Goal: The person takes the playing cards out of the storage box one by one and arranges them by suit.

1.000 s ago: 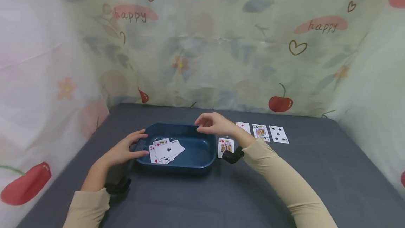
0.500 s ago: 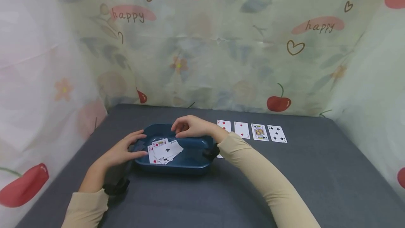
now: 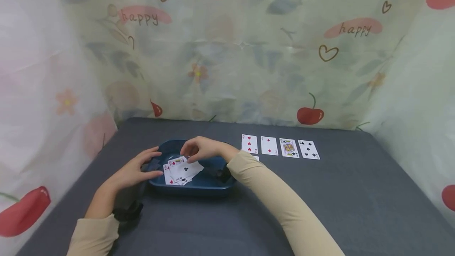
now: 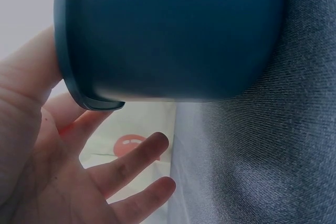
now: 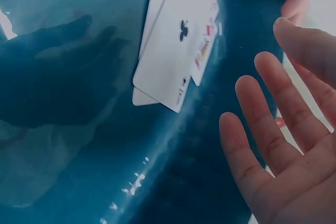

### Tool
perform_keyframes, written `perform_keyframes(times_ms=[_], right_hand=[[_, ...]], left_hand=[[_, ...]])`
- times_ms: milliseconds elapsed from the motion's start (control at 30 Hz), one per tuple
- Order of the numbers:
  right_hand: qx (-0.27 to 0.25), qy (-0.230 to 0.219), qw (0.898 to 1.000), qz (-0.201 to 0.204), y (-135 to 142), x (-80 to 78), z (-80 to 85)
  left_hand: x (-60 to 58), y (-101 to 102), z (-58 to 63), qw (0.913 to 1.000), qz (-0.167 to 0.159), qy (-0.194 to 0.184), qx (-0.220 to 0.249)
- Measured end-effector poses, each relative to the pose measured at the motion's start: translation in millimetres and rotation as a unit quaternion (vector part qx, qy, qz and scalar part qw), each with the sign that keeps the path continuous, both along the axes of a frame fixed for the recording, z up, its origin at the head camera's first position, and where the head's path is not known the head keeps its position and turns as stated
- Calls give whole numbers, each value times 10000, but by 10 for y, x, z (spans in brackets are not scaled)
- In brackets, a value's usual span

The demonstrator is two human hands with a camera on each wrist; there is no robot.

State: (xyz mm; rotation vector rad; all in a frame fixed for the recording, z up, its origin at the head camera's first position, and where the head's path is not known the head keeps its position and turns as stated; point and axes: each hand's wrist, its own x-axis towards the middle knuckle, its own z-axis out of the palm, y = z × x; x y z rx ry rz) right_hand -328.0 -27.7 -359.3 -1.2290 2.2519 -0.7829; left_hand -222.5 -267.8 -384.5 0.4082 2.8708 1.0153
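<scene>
Here | one tray (image 3: 192,191) | left hand (image 3: 131,172) | right hand (image 3: 204,149) | four back-row cards (image 3: 269,146)

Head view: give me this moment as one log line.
left hand: touching tray | right hand: over overlapping cards in tray, none visibly held | table: four cards in row, another card mostly hidden
</scene>
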Motion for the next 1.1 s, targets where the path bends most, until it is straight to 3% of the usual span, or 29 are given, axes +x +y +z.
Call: perform_keyframes(times_ms=[367,567,900,1100], right_hand=[[128,-67,9999,-24,-131,-39,-191],[306,120,9995,30,-157,-58,-270],[690,235,9973,-117,-171,-24,-252],[1085,615,9920,-187,-178,-8,-266]], left_hand=[[35,-17,10,10000,34,-52,14],[39,-18,5,10000,16,-42,8],[33,-10,21,10000,-65,15,34],[19,-10,13,10000,-75,38,37]])
